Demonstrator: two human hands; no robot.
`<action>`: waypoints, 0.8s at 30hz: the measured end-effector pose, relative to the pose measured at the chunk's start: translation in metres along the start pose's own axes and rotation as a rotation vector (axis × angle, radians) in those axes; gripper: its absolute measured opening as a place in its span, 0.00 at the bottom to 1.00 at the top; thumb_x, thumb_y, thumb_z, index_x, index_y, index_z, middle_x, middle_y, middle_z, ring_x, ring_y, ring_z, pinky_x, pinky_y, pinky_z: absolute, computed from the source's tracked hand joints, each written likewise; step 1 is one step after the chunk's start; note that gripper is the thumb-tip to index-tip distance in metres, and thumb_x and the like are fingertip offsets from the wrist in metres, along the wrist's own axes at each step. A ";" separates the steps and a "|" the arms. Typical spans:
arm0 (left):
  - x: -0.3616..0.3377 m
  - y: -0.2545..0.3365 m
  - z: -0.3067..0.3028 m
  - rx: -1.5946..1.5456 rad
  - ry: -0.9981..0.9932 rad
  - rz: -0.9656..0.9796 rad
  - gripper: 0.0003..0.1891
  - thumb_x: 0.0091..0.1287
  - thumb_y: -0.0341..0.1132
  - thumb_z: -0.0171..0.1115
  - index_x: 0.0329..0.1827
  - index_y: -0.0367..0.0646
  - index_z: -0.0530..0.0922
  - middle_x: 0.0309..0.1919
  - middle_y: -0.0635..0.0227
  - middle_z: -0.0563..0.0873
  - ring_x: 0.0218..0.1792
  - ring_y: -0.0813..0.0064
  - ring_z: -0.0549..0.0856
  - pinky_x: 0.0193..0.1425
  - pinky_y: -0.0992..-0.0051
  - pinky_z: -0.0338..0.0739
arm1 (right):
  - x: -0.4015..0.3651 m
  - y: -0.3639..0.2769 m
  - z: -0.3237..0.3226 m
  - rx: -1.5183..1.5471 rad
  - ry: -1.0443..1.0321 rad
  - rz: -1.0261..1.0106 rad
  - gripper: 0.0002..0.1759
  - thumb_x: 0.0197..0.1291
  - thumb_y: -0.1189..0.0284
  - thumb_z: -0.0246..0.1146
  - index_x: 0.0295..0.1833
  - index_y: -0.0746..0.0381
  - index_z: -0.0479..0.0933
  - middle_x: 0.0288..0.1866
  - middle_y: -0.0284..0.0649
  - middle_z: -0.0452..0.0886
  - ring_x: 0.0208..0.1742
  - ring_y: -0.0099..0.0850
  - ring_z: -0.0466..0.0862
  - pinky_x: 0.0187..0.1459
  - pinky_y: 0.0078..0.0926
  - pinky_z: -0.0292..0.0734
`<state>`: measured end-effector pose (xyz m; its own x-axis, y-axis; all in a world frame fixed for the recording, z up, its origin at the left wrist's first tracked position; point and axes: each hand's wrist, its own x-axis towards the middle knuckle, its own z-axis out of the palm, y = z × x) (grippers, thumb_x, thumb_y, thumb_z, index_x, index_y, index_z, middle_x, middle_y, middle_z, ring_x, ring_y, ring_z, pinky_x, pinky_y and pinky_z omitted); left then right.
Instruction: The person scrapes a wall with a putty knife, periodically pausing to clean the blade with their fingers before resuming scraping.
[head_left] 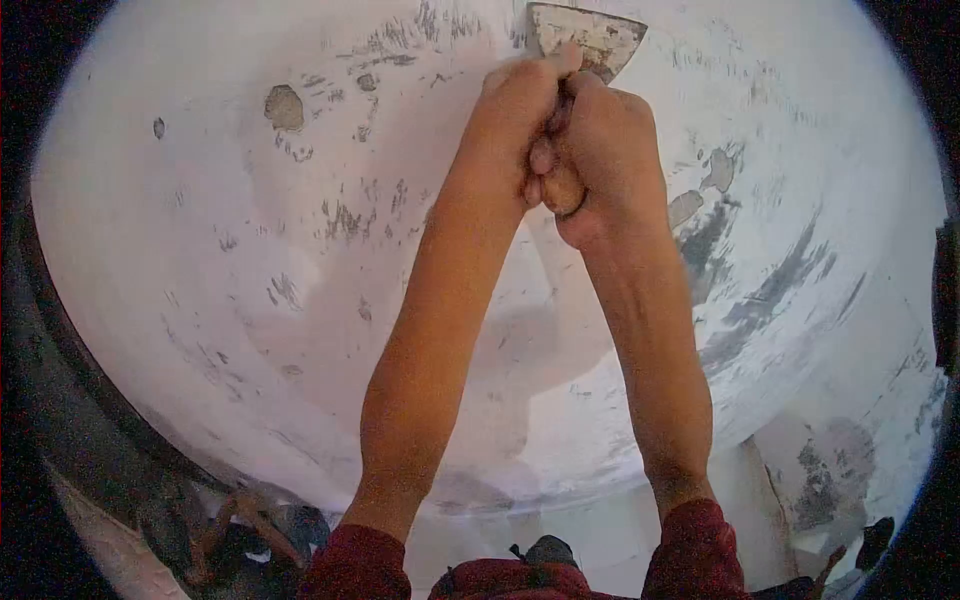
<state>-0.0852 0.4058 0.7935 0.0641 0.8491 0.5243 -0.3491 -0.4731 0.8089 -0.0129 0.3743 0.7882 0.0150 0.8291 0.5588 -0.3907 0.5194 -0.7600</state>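
Both arms reach up in front of me to a scraper (612,38) with a wide, worn, paint-spotted blade. My right hand (612,130) is wrapped round its handle, and the rounded butt of the handle shows below the fist. On the other side my left hand (522,95) is closed over the same grip, one finger stretched along the base of the blade. The blade points upward and lies at the white wall (330,270), which is marked by grey streaks and bare spots. Most of the handle is hidden under the fingers.
A rounded bare patch (284,107) shows on the wall at upper left. Broad dark smears (765,300) run across its right side. Dim, cluttered shapes (245,540) lie low at the left, and a dark object (876,543) at lower right.
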 end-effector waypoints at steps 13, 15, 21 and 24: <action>0.006 0.003 0.009 -0.053 0.030 0.003 0.16 0.62 0.46 0.53 0.23 0.43 0.73 0.09 0.71 0.73 0.02 0.84 0.63 0.02 0.81 0.56 | 0.003 -0.011 -0.001 0.049 -0.028 0.020 0.13 0.60 0.71 0.48 0.27 0.66 0.69 0.13 0.37 0.68 0.09 0.26 0.67 0.07 0.24 0.60; 0.013 0.012 0.003 0.011 0.025 -0.007 0.17 0.62 0.47 0.53 0.23 0.43 0.73 0.09 0.70 0.73 0.02 0.83 0.62 0.02 0.80 0.56 | 0.005 -0.010 0.002 0.008 -0.005 0.051 0.12 0.60 0.71 0.49 0.26 0.66 0.69 0.14 0.37 0.69 0.09 0.26 0.67 0.07 0.24 0.60; -0.014 0.012 0.018 0.010 -0.009 -0.069 0.16 0.60 0.46 0.55 0.21 0.45 0.72 0.07 0.72 0.70 0.01 0.82 0.61 0.01 0.79 0.55 | -0.022 -0.020 -0.010 0.009 -0.026 0.051 0.13 0.60 0.70 0.48 0.25 0.66 0.68 0.15 0.37 0.70 0.09 0.25 0.66 0.07 0.24 0.60; -0.015 0.005 0.015 0.065 0.058 0.072 0.16 0.60 0.46 0.55 0.21 0.45 0.72 0.06 0.73 0.70 0.00 0.82 0.60 0.01 0.78 0.54 | -0.008 -0.005 0.000 -0.023 0.028 -0.037 0.14 0.61 0.69 0.47 0.26 0.67 0.67 0.14 0.37 0.68 0.09 0.26 0.66 0.07 0.25 0.60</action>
<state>-0.0736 0.3870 0.7931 -0.0141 0.8238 0.5667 -0.2890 -0.5459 0.7864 -0.0108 0.3651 0.7879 0.0547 0.8148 0.5772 -0.3684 0.5537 -0.7468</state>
